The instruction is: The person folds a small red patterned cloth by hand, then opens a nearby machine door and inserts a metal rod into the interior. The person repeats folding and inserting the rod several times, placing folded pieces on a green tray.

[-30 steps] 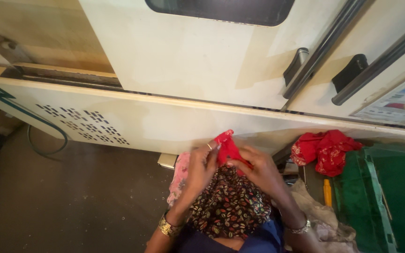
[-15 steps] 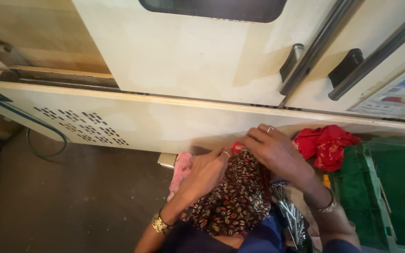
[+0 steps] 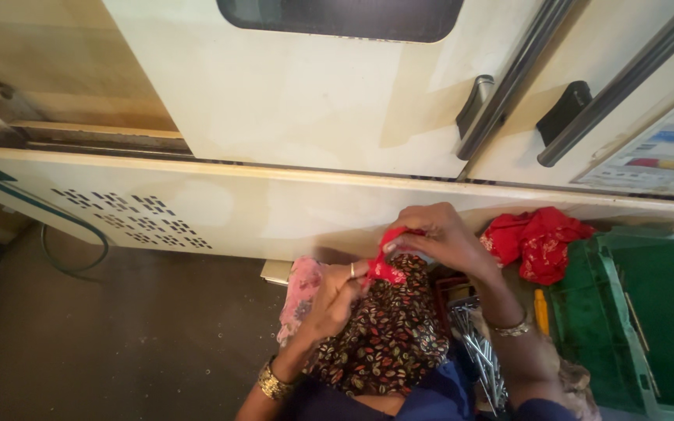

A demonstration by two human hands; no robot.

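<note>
Hands, two, at work on a red strip of cloth (image 3: pixel 388 261) held above a dark leaf-patterned bundle (image 3: pixel 384 335) in the lap.

- Left hand (image 3: pixel 335 296): ringed, fingers pinched on the strip's lower end.
- Right hand (image 3: pixel 438 238): fingers curled tight round the upper end, close to the cream panel (image 3: pixel 274 210).
- Nearby: red crumpled cloth (image 3: pixel 538 242) beside a green crate (image 3: pixel 649 327); pink fabric (image 3: pixel 299 292) just left of the bundle.

Handling note (a judgement): keep both ends taut and pull evenly, close against the bundle, so the strip neither slips nor bunches.
</note>
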